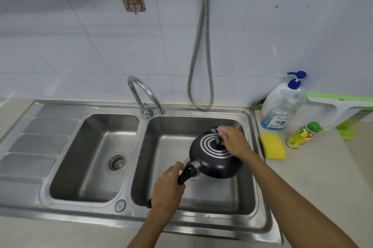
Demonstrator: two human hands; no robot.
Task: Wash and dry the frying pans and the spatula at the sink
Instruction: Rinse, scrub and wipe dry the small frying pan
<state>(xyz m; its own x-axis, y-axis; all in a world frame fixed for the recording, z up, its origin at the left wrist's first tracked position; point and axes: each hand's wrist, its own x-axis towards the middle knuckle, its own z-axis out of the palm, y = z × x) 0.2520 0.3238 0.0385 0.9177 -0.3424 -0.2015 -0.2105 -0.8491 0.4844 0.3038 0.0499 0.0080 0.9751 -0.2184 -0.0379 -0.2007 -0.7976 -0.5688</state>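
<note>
Over the right sink basin [201, 197], left hand [167, 185] grips the upturned pan [210, 158] (by its handle); right hand [232, 140] presses what looks like a cloth [219, 127].

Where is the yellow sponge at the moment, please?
The yellow sponge lies on the counter right of the sink, in front of the pump bottle and beside the green-capped bottle.

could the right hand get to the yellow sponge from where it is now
Probably yes. The sponge lies bare on the counter just right of the sink, nothing between. But the right hand is holding a cloth on the pan.
</note>
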